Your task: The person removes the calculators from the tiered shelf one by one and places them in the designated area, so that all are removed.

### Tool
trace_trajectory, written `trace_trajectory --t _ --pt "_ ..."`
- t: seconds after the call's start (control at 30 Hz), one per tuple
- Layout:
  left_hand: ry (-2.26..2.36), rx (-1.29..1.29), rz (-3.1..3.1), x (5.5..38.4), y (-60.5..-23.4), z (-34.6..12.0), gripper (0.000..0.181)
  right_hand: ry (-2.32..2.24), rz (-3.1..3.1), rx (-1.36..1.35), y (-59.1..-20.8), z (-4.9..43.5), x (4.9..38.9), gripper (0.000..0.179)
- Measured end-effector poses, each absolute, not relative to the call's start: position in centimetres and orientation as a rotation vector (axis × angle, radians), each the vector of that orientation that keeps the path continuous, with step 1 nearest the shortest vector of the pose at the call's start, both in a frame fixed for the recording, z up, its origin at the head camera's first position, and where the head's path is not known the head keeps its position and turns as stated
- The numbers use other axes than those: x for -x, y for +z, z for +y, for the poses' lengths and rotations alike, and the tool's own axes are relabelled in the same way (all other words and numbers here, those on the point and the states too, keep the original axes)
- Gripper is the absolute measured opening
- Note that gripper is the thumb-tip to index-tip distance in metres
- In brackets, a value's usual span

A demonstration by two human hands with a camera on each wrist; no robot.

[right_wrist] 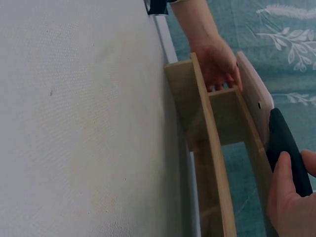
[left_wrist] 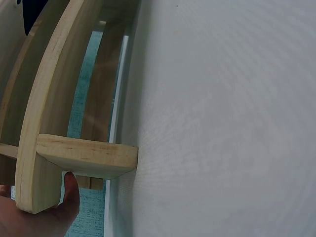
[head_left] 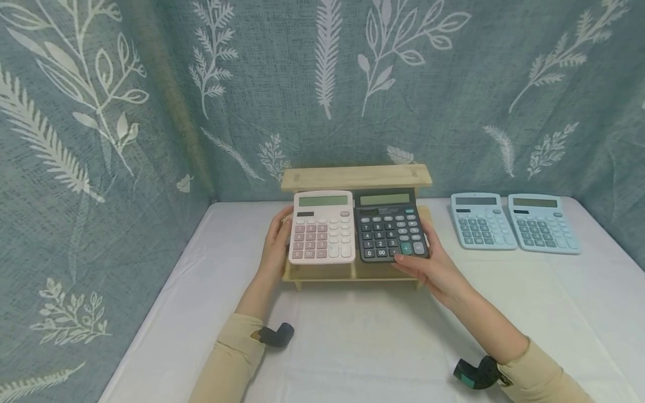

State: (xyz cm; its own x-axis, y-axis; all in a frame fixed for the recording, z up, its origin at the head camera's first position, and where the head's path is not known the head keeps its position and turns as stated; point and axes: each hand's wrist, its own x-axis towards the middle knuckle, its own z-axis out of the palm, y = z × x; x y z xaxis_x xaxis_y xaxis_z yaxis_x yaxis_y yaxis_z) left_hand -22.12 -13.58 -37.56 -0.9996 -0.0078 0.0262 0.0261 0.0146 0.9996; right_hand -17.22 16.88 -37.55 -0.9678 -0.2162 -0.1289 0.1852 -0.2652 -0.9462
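Observation:
A wooden shelf stand [head_left: 353, 273] sits on the white table. A white calculator with pink keys [head_left: 322, 226] leans on it at the left. Beside that is a black calculator [head_left: 388, 226], tilted slightly. My left hand [head_left: 276, 246] grips the left end of the stand; in the left wrist view its thumb [left_wrist: 71, 190] curls by the wooden end piece. With my right hand [head_left: 437, 270] I hold the black calculator's lower right corner, thumb on its front face and fingers along the right edge. The right wrist view shows the black calculator [right_wrist: 286, 148] pinched edge-on.
Two light blue calculators [head_left: 484, 221] lie side by side on the table at the right. A patterned teal curtain [head_left: 322, 84] hangs behind and on both sides. The stand's upper plank [head_left: 355, 177] rises behind the calculators. Dark wrist cameras [head_left: 277, 334] are strapped to both forearms.

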Motion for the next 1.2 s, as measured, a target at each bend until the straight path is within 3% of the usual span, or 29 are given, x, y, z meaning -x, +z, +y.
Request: trace_trajectory --t 1.2 --pt "-2.154 0.004 -2.230 22.3 -37.9 -13.6 0.045 -2.318 1.626 0.002 -37.2 17.9 15.2 0.102"
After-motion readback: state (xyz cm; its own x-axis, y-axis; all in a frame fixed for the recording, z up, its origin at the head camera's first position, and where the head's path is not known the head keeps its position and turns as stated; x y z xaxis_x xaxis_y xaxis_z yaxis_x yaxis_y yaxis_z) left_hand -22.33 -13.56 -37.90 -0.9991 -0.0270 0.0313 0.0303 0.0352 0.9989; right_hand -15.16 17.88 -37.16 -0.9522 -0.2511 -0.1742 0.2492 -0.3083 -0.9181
